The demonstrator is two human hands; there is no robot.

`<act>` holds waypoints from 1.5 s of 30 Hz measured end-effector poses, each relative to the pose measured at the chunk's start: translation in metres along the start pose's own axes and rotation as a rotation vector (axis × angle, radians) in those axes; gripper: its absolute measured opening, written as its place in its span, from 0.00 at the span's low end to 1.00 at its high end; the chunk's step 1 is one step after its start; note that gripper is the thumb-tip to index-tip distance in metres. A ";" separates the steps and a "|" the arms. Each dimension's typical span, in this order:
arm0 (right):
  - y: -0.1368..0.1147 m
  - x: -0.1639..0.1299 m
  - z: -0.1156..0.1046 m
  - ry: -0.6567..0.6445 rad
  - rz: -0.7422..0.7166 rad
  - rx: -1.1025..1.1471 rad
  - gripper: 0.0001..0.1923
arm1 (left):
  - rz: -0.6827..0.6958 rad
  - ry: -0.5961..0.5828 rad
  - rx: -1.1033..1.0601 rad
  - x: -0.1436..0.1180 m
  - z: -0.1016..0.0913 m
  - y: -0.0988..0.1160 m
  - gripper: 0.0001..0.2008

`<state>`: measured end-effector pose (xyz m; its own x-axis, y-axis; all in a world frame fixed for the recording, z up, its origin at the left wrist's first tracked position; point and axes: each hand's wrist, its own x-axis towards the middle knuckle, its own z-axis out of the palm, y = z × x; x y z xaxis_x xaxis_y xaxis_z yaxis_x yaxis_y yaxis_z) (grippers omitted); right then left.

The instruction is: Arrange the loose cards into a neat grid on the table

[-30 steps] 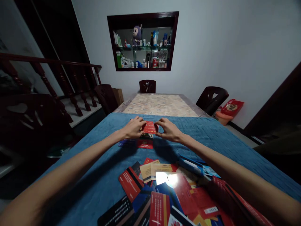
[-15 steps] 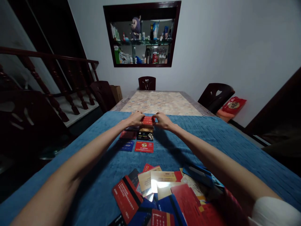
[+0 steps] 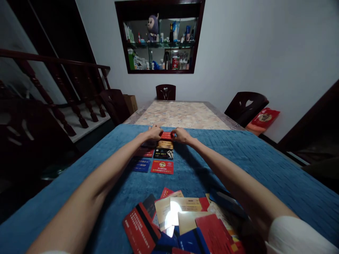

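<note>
A red card point(image 3: 166, 135) lies at the far end of a column of cards, with both my hands at its short sides. My left hand point(image 3: 154, 133) pinches its left edge, and my right hand point(image 3: 181, 135) has curled fingers on its right edge. Just nearer in the same column are a gold card point(image 3: 164, 144), a black VIP card point(image 3: 163, 153) and a red card with a round emblem point(image 3: 162, 167). The column to its left shows a red card point(image 3: 144, 152) and a blue DCEP card point(image 3: 140, 165); my left forearm partly covers it.
A loose, overlapping pile of cards point(image 3: 141, 225) lies close to me on the blue cloth point(image 3: 111, 201). Beyond the cloth is the patterned tabletop point(image 3: 180, 113). Dark chairs point(image 3: 245, 109) stand around the table, and a stair railing point(image 3: 53, 63) is on the left.
The far red card has gone from slightly raised to lying lower, in line behind the gold card, which shows more now. My hands stay at its sides. The view has shifted slightly.
</note>
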<state>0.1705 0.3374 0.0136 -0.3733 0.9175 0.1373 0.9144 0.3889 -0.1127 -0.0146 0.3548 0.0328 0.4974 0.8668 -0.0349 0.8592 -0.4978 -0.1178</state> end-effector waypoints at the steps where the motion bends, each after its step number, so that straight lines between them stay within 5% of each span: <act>1: 0.001 0.001 0.002 -0.006 -0.002 0.001 0.15 | -0.001 -0.005 -0.001 0.002 0.001 0.000 0.17; 14: 0.009 0.012 0.017 -0.035 -0.042 0.011 0.15 | 0.018 -0.044 0.011 0.014 0.015 -0.006 0.19; 45: 0.012 0.002 0.020 0.016 -0.076 0.038 0.17 | 0.010 -0.003 0.021 0.007 0.013 -0.005 0.24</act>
<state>0.1775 0.3451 -0.0072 -0.4389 0.8837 0.1628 0.8766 0.4609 -0.1382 -0.0172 0.3637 0.0198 0.5052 0.8621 -0.0395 0.8517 -0.5055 -0.1381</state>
